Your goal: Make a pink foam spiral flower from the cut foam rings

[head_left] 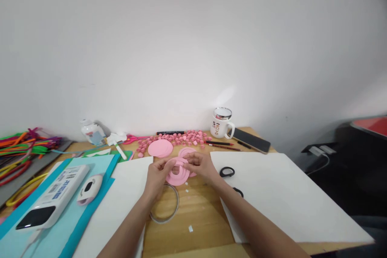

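Between my two hands is a pink paper ring (pixel 180 179), apparently several layers, with a hole in the middle. My left hand (pixel 157 176) pinches its left edge, while my right hand (pixel 201 166) has its fingers closed on the upper right side. Another pink paper ring (pixel 183 152) lies just behind, partly covered by my right fingers. Pink paper discs (pixel 160 148) rest beyond my left hand. Below it, a roll of tape (pixel 163 221) lies flat on the wooden table (pixel 199 209). Small white scraps (pixel 190 228) are scattered to its right.
Many small pink paper balls (pixel 193 138) lie along the wall. A white mug (pixel 220 124), phone (pixel 252 141) and pencils (pixel 219 142) stand back right. Black scissor handles (pixel 227 171) show by my right forearm, on white sheets (pixel 281 197). Left are a power strip-like white device (pixel 57 197) and pipe cleaners (pixel 24 145).
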A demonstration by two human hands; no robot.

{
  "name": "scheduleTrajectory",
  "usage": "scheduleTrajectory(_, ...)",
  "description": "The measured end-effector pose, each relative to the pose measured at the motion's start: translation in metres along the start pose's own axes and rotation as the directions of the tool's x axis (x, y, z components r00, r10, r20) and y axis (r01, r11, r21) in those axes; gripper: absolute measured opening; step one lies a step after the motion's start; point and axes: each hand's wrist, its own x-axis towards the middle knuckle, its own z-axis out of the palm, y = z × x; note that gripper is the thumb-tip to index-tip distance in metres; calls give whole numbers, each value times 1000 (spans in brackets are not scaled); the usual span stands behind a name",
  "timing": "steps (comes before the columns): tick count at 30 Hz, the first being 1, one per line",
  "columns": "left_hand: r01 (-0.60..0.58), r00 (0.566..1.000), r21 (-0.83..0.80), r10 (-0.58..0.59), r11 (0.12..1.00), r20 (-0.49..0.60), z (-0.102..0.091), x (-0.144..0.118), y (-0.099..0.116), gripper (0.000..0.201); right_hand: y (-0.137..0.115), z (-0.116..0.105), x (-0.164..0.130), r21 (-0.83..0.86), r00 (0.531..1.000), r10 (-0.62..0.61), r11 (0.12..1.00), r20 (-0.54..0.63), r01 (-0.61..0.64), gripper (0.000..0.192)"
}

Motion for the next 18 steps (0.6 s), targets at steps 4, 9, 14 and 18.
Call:
scheduleTrajectory(4,21,1000,-40,-21,999,-5,0,0,0,32,-3,1,-1,9,999,-27,1000,-34,28,33)
scheduleTrajectory(9,68,998,-135,-66,988,20,1,0,1,37,-1,2,-1,-6,999,-35,999,6,35,30)
scheduleTrajectory(14,99,995,-225,-100,969,6,2,0,2,30,3,1,1,-31,999,-37,999,-2,37,28)
scheduleTrajectory(18,92,995,-255,-96,962,-5,3,1,2,26,0,1,1,-108,988,-150,984,-38,145,24)
